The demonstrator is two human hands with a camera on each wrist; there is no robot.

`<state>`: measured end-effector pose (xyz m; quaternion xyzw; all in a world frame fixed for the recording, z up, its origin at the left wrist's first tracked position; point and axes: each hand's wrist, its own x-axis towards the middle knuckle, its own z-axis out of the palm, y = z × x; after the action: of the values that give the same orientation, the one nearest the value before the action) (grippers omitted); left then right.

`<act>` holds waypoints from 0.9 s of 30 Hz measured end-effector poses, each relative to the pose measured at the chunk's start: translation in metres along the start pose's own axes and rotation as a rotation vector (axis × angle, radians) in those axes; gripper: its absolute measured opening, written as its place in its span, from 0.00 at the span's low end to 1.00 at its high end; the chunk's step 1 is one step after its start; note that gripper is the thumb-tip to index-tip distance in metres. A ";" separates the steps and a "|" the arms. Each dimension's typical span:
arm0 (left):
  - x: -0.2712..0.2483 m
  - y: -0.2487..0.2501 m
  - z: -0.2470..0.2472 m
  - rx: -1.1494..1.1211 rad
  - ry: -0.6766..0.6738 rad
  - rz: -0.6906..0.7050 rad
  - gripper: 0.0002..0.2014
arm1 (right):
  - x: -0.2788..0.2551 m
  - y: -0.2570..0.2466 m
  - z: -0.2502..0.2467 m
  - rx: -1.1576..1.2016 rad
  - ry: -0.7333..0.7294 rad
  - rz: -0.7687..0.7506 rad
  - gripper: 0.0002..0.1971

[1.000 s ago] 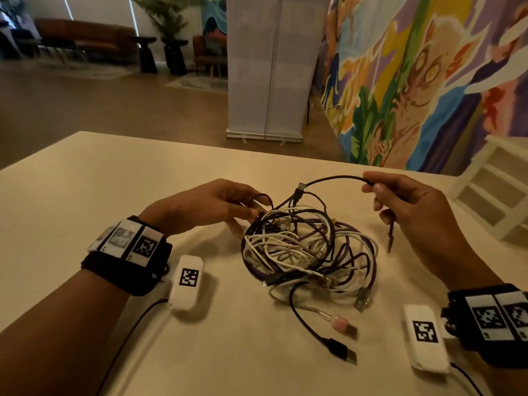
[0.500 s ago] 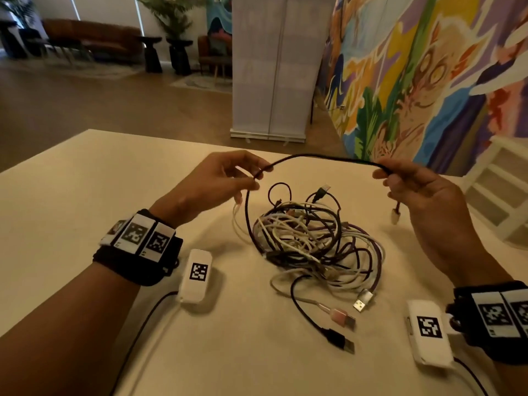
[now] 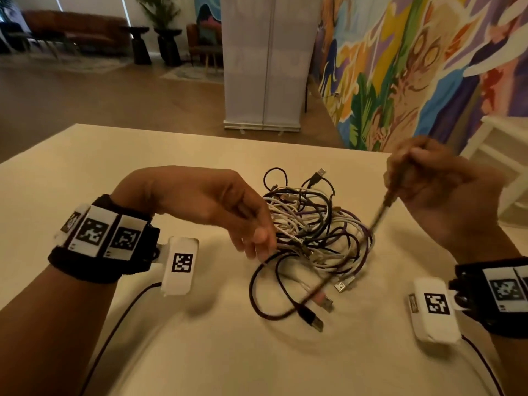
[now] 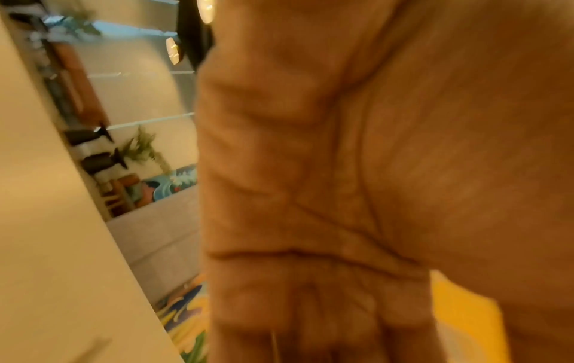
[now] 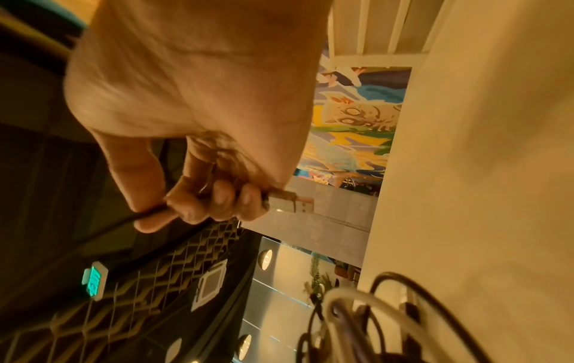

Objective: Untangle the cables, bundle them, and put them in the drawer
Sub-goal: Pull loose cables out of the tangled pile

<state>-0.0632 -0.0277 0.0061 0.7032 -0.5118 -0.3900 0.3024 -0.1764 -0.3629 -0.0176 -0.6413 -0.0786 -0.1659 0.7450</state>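
A tangled heap of black, white and purple cables (image 3: pixel 308 230) lies on a cream table (image 3: pixel 114 172). The right hand (image 3: pixel 440 192), raised to the right of the heap, curls its fingers (image 5: pixel 217 203) around a thin black cable (image 3: pixel 380 215) near its plug, likely to draw it free. The left hand (image 3: pixel 217 204) hangs at the heap's left edge, fingers loose and pointing down among the strands; whether they pinch one I cannot tell. No drawer is clearly visible.
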 end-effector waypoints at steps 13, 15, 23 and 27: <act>0.055 0.001 0.016 0.605 0.317 -0.125 0.36 | 0.007 0.012 -0.003 -0.432 0.107 -0.022 0.13; 0.054 -0.001 0.014 0.540 0.328 -0.119 0.29 | 0.005 0.013 -0.005 -0.512 0.086 0.016 0.11; 0.043 -0.004 0.010 0.349 0.374 -0.106 0.18 | -0.005 0.015 0.011 -0.809 -0.251 0.183 0.05; 0.043 -0.006 0.013 0.328 0.378 -0.101 0.16 | -0.005 0.020 0.020 -0.881 -0.249 0.222 0.09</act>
<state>-0.0636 -0.0671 -0.0157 0.8281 -0.4666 -0.1779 0.2548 -0.1725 -0.3404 -0.0346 -0.9159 -0.0207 -0.0246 0.4001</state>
